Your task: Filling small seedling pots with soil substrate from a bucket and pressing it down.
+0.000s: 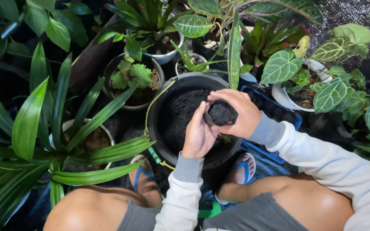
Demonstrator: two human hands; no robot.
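Fanning out at nine o'clock, the long-leaved plant (31, 128) spreads glossy green blades over a pale pot (103, 132) of brown soil. Just right of it, toward eleven o'clock, a dark pot (112, 70) holds a small ruffled-leaf plant (133, 73). At the centre sits the large black pot (159, 128), partly filled with dark soil (180, 115); a thin yellow-green cord (155, 100) runs along its left rim.

Over this pot the left hand (198, 134) is raised with the palm turned inward, fingers curved and cupped against a small black pot (220, 113) packed with dark soil. The right hand (236, 111) wraps over the same small pot from one o'clock, fingers curled round its top and far side, so both hands hold it between them above the big pot's soil. Both sleeves are pale, with grey cuffs.

Below, at six o'clock, bare knees and blue-strapped sandals (245, 169) show. A blue tray (275, 111) lies just right of the black pot. At two o'clock a white pot (281, 96) carries heart-shaped, white-veined leaves (330, 92).
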